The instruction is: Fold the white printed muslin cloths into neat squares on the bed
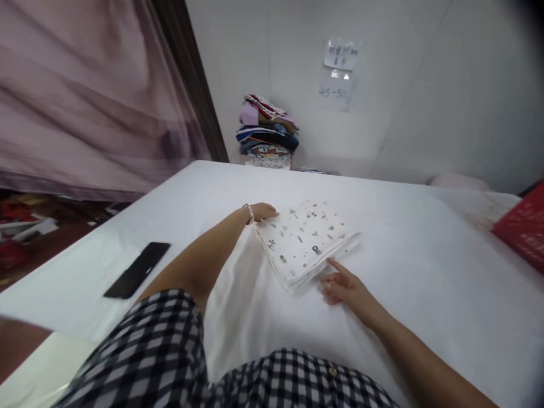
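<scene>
A folded white cloth (pixel 304 238) printed with small green, grey and brown figures lies on the white tabletop, its layers showing along the near edges. My left hand (pixel 263 212), with a bracelet at the wrist, rests at the cloth's left corner. Its fingers are stretched out flat, the fingertips touching the fabric. By the near right edge is my right hand (pixel 340 285). Its index finger points out to the edge of the cloth, while the other fingers are loosely bent and hold nothing I can see.
A dark phone (pixel 137 270) lies on the table (pixel 425 283) at the left. Folded clothes (pixel 268 133) are stacked beyond the far edge, below paper notes (pixel 335 90) on the wall. A pink curtain (pixel 93 85) hangs at left; a red bag-like item (pixel 525 226) is at right.
</scene>
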`<state>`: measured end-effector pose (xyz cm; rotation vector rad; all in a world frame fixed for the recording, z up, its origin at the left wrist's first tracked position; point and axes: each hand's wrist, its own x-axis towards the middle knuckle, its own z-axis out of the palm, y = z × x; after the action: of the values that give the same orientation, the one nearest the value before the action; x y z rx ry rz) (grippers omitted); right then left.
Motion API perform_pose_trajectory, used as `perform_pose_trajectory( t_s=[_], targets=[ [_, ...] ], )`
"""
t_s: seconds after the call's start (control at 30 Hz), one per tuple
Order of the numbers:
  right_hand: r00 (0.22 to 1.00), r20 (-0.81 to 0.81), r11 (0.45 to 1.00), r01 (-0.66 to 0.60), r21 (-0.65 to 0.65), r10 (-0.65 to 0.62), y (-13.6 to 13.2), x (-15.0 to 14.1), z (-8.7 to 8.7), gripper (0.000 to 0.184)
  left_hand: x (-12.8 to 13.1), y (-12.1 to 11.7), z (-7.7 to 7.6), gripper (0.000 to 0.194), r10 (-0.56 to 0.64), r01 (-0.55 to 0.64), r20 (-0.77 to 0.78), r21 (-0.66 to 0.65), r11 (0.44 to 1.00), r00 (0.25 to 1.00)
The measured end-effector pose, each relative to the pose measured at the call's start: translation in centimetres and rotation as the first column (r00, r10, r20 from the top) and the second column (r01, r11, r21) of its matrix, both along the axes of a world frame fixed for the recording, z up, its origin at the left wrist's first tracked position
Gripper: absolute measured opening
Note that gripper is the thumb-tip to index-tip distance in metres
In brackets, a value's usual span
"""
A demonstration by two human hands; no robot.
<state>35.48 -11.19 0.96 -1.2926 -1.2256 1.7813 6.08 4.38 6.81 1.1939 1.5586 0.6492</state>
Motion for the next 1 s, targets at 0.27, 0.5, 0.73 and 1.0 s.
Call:
perform_pose_trajectory(
  t_s=[0.27,0.5,0.73,1.0],
  targets=[
    [0.854,0.377,0.705,-0.016,0.709,-0.36,5.1,1.7,1.3,0.036,-4.7,-6.2,-3.9,0.037,0.06,-0.07,0.13,0.074,0.995,0.99],
    [0.608,0.741,0.54,-0.536,0.648,-0.285,9.5,1.9,-1.0,0.048,-3.8,-7.8,-6.5,0.055,0.123,-0.11,-0.03,0.273,0.956,0.992],
    [0.52,0.787,0.47,-0.632,0.616,-0.332,9.8,2.8,-5.3,0.05,-2.4,-6.6,-8.0,0.034,0.264,-0.133,-0.316,0.381,0.915,0.911],
    [0.507,0.795,0.486,-0.631,0.605,-0.333,9.5,2.8,-5.0,0.05,-4.0,-6.1,-7.1,0.031,0.224,-0.019,-0.439,0.424,0.906,0.87]
  ],
)
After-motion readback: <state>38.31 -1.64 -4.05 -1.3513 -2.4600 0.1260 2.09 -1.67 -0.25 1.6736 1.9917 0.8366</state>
